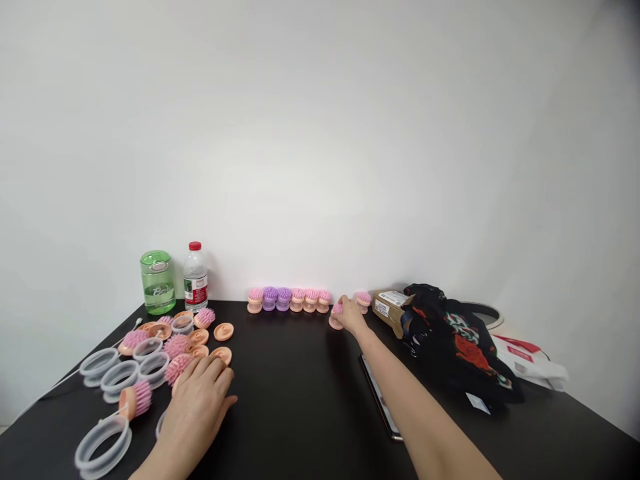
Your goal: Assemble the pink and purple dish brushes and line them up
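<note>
Fingers of the right hand [350,317] grasp a pink brush [337,310] at twelve o'clock, just beside six brushes [289,299] in a row; the left hand [195,407] lies open beside peach discs [223,331] at eleven o'clock on the black surface [300,407].

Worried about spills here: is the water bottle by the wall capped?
Capped: the clear plastic water bottle stands upright with its red cap on.

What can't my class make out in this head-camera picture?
All in the head view:
- Brush in the right hand: fingers hide most.
- Clear ring by the left hand: that hand hides most.
- Box label: print too small.
- Flat dark device: right forearm hides part.
</note>
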`<action>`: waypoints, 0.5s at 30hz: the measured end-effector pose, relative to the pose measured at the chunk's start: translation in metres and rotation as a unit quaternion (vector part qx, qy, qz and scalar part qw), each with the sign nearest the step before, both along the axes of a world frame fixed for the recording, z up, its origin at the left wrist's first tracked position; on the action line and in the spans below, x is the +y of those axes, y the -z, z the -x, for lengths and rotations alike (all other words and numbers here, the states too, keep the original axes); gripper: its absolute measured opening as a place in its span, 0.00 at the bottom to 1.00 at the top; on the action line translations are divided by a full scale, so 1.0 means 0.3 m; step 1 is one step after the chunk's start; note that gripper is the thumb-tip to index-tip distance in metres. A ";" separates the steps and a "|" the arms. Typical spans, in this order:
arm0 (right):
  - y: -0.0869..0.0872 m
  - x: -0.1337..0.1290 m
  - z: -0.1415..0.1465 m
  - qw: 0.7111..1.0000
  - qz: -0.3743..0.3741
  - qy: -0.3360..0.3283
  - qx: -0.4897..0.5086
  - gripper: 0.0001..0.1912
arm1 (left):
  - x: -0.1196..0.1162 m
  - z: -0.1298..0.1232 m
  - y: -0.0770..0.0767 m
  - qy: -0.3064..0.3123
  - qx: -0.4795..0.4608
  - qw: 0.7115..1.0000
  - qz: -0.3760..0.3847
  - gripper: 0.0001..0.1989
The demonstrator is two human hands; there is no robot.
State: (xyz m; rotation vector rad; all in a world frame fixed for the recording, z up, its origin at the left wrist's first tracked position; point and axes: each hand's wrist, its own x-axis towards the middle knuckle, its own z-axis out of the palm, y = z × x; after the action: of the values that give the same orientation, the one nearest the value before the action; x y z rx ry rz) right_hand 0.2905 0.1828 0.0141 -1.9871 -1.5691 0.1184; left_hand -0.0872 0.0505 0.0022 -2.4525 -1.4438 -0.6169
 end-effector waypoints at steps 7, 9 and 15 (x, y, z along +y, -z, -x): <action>0.029 -0.274 0.262 0.964 -0.011 -0.144 0.224 0.18 | -0.050 -0.060 0.069 0.122 -0.127 0.984 -0.038 0.27; 0.053 -0.373 0.366 0.937 -0.003 -0.200 0.286 0.19 | -0.067 -0.075 0.069 0.134 -0.141 0.980 -0.037 0.32; 0.090 -0.571 0.551 0.811 0.018 -0.276 0.516 0.27 | -0.099 -0.098 0.026 0.143 -0.155 0.977 0.022 0.18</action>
State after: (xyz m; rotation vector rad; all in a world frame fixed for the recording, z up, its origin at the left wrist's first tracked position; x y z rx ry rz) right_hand 0.1251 0.0115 -0.0130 -1.0208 -1.2703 1.2336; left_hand -0.0578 0.0209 -0.0057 -2.7179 -1.2162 -1.0790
